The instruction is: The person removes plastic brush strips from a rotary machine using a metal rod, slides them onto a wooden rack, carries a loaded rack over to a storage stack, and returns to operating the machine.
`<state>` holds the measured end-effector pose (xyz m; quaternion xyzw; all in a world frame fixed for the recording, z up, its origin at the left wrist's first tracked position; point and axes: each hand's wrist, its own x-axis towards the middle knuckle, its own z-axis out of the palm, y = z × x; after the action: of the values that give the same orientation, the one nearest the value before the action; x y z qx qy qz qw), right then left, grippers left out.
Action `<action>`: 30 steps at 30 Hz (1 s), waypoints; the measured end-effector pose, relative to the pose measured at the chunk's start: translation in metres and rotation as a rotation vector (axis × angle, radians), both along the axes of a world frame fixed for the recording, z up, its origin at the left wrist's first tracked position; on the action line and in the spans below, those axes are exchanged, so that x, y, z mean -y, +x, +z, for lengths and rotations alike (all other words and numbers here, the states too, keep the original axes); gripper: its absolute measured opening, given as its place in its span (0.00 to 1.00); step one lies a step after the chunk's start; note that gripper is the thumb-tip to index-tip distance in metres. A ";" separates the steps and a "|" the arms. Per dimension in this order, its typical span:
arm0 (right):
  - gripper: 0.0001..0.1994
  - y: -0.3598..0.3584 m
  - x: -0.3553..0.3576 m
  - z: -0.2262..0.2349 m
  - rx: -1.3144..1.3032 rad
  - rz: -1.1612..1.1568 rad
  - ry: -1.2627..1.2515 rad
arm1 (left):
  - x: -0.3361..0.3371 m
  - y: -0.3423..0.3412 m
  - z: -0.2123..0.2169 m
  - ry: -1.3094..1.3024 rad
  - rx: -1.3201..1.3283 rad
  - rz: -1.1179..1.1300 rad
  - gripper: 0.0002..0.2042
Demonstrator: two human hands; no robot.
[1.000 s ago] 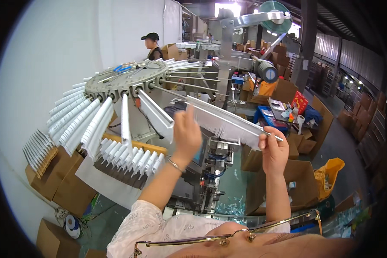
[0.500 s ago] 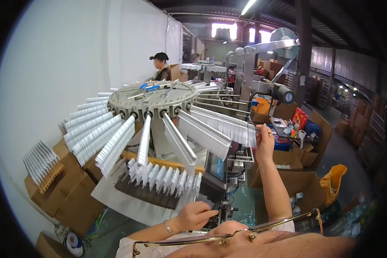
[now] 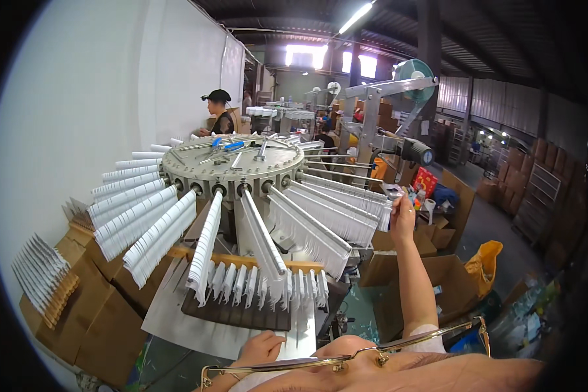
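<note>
A round grey machine carries rods like spokes, draped with rows of thin white strips. My right hand is raised at the outer end of a loaded rod on the right, fingers pinched around a small shiny piece; its kind is unclear. Low at the front, my left hand is closed, with fingers curled at the white board and nothing visible in them. On that board a rack holds a row of several hanging white bundles under a wooden bar.
Hand tools lie on the machine's top. Cardboard boxes with a spiky rack stand left; an open carton and an orange bag are right. A reel arm rises behind. A co-worker stands beyond.
The view has shifted. My left hand has drawn lower and toward the left, its fingers more curled. My right hand stays raised at the rod ends, and the small shiny piece now shows at its fingertips.
</note>
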<state>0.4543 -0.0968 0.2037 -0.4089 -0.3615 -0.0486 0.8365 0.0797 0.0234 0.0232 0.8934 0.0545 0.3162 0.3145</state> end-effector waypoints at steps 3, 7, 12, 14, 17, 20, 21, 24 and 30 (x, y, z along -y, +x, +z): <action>0.18 -0.004 -0.004 0.000 -0.027 -0.009 0.015 | -0.001 -0.001 -0.003 -0.033 -0.060 0.013 0.07; 0.17 -0.002 -0.006 -0.002 -0.059 -0.016 0.041 | 0.000 0.000 0.003 -0.085 -0.063 0.004 0.06; 0.18 -0.008 -0.004 -0.001 -0.078 -0.024 0.018 | 0.004 -0.003 0.011 -0.137 -0.070 0.021 0.06; 0.18 -0.005 -0.001 -0.002 -0.066 -0.022 0.027 | 0.004 -0.002 0.010 -0.139 -0.081 0.043 0.06; 0.18 -0.004 0.002 -0.002 -0.087 -0.034 0.028 | 0.005 0.000 0.017 -0.140 -0.068 0.054 0.06; 0.18 0.004 0.001 -0.005 -0.058 -0.050 0.005 | 0.007 0.000 0.022 -0.138 -0.033 0.051 0.06; 0.17 0.006 0.003 -0.007 -0.059 -0.039 -0.033 | 0.007 0.000 0.023 -0.140 -0.022 0.070 0.06; 0.17 0.002 -0.002 -0.005 -0.069 0.011 -0.034 | 0.007 0.002 0.022 -0.130 -0.012 0.098 0.06; 0.17 0.005 0.006 -0.004 -0.112 0.038 -0.004 | -0.026 0.023 -0.054 0.004 -0.086 -0.003 0.05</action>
<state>0.4589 -0.1030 0.2000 -0.4059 -0.3220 -0.0089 0.8553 0.1025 0.0491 -0.0308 0.9069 0.0660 0.2769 0.3106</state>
